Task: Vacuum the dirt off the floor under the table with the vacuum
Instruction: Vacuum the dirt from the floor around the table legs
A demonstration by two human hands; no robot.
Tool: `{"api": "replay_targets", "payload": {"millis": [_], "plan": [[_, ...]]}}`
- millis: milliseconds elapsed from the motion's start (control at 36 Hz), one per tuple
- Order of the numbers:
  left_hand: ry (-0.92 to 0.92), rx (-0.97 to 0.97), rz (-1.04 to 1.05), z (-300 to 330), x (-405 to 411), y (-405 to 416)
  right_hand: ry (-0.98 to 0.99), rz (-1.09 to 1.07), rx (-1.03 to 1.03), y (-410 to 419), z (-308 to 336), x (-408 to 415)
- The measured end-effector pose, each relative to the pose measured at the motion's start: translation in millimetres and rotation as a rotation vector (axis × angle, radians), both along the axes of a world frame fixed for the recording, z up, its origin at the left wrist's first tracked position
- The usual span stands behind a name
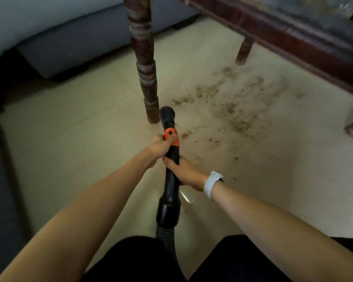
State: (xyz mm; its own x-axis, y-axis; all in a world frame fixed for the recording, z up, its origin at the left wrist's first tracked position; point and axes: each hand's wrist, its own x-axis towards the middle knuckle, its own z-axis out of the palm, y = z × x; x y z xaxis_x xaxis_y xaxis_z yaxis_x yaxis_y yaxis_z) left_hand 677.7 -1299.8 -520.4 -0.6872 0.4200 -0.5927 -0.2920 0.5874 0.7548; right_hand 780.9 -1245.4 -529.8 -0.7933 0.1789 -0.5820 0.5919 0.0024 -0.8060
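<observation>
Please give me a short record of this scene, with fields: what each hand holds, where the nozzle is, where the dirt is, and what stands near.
left hand: grips the vacuum wand at its orange collar
right hand: grips the wand lower down; white watch on the wrist
nozzle: beside the near table leg, at the dirt's edge
dirt: brown patch on the tiled floor under the table
hose: runs back toward the person

This was a home, probably a living room. A grey upholstered sofa (73,45) stood along the wall on pale floor tiles (80,123), beside a dark wooden desk (283,37) with turned legs (145,64), brown dirt (228,106) scattered beneath it.
</observation>
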Motion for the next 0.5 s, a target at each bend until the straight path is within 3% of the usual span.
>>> {"api": "replay_targets", "payload": {"millis": [306,500], "plan": [[-0.077,-0.002,0.067,-77,10,-79,-0.146,0.213,-0.093,-55,-48,-2],[-0.149,0.083,0.087,-95,11,-95,-0.150,0.249,-0.061,-66,-61,2]]}}
